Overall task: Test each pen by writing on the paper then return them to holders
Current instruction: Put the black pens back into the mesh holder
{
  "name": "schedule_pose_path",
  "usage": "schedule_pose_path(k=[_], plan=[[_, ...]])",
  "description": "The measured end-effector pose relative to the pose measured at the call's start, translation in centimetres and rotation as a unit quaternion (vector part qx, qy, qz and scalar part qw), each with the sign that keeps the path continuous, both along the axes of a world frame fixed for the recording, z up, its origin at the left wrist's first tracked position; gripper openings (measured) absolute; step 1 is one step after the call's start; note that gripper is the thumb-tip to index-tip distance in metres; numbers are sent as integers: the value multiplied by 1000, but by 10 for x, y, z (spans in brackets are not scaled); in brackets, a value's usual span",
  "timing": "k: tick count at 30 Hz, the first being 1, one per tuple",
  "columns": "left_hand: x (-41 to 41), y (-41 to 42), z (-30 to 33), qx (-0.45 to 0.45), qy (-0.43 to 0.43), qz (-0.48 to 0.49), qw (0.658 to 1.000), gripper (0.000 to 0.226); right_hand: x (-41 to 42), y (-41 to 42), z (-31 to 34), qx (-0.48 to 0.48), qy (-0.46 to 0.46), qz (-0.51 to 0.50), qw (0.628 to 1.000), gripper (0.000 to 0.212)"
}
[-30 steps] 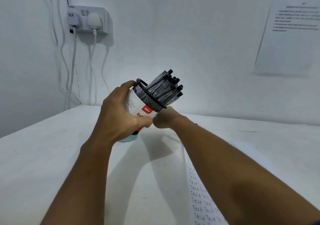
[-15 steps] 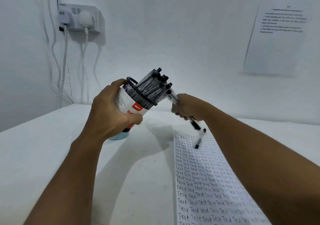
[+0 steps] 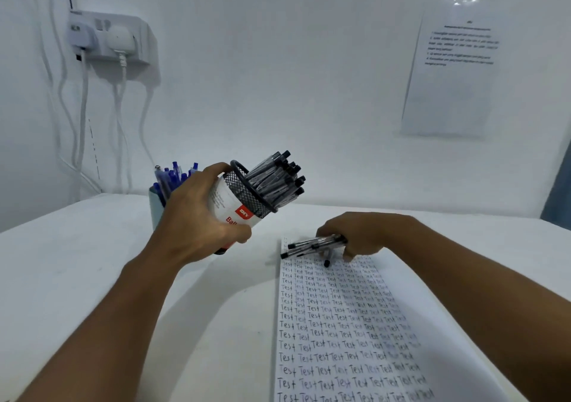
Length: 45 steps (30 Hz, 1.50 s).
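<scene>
Gripping a black wire-mesh holder (image 3: 247,194) round its white paper label, the left hand (image 3: 197,216) keeps it lifted off the white table (image 3: 77,262) and tilted to the right, so that the bundle of black-capped pens (image 3: 276,179) inside leans out toward the wall. Lower and to the right, the right hand (image 3: 358,233) rests at the top edge of the paper (image 3: 346,324), its fingers curled over a few clear-barrelled pens (image 3: 312,244) whose black tips lie across the paper's upper left corner; one more points down onto the first written row. How firmly those pens are gripped cannot be told. Just behind the left hand stands a pale teal cup (image 3: 154,207) of blue pens (image 3: 171,177), partly hidden by the knuckles. Bare table stretches wide to the left of the left forearm and between the two arms, while the sheet's left edge runs straight down toward the viewer. Rows of handwritten "Test" cover the sheet, blurring toward its right side. On the wall hang a socket (image 3: 114,38) with white cables and a printed notice (image 3: 454,70).
</scene>
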<state>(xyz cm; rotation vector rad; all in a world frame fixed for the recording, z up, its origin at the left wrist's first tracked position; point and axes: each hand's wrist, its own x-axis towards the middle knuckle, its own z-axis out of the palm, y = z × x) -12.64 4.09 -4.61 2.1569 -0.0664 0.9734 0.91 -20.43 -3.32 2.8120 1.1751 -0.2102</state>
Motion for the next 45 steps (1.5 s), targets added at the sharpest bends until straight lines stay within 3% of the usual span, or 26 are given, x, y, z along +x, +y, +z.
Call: schedule_pose_path(k=[3, 7, 9, 15, 18, 22, 28, 31, 41, 45], plan=[[3, -2, -4, 10, 9, 0, 1000, 91, 3, -5, -4, 10, -11, 1, 1000, 24], [5, -6, -8, 27, 15, 12, 999, 91, 5, -15, -8, 18, -21, -16, 999, 26], [7, -8, -10, 37, 15, 17, 999, 92, 6, -22, -10, 33, -26, -23, 999, 17], [14, -21, -17, 87, 19, 19, 996, 97, 17, -40, 5, 217, -40, -107, 969, 13], [18, -24, -20, 101, 21, 18, 995, 99, 17, -37, 21, 409, 0, -143, 901, 12], [21, -29, -23, 118, 21, 10, 993, 100, 4, -19, 52, 613, 41, -105, 782, 6], [22, -34, -26, 139, 22, 16, 990, 102, -23, 19, 105, 803, 109, -75, 581, 17], [22, -35, -27, 155, 18, 36, 987, 103, -35, 41, 108, 836, 166, -63, 519, 15], [23, -37, -27, 214, -6, 114, 970, 101, -47, 78, 66, 797, 161, -119, 570, 27], [24, -36, -29, 234, -6, 131, 963, 98, -48, 78, 64, 794, 187, -121, 566, 31]])
